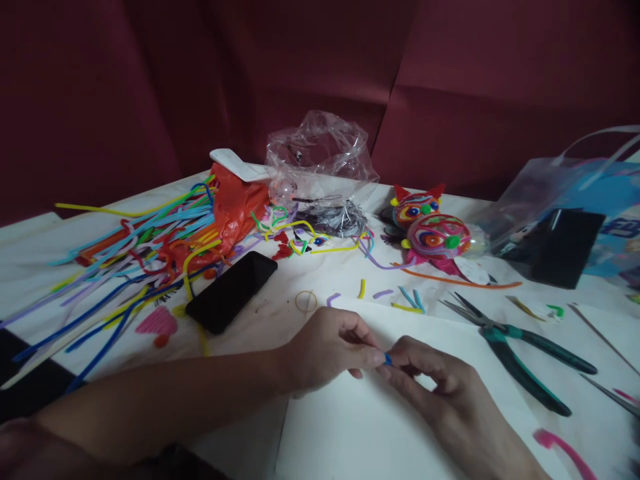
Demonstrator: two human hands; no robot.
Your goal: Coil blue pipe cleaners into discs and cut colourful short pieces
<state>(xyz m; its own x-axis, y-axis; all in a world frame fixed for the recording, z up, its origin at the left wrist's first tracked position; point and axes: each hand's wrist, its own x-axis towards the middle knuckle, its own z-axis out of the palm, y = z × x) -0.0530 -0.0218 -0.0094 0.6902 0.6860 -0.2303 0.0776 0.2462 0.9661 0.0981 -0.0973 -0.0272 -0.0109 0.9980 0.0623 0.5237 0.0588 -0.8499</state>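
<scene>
A small blue piece (387,359) shows between the fingertips of both hands, above a white sheet (340,427). My left hand (333,350) pinches it from the left, thumb and fingers closed. From the right, my right hand (435,377) holds the same piece between thumb and forefinger, its fingertips meeting those of the left hand. Most of the piece is hidden by the fingers. Just beyond the hands lie short cut bits, among them a yellow one (362,288) and a purple one (383,294).
Green-handled pliers (530,347) lie open at the right. A black phone (233,291) and many coloured fuzzy stems (150,233) are at the left. Two colourful owl-like figures (417,208) (435,240), a clear plastic bag (320,150) and a dark upright device (569,247) stand farther back.
</scene>
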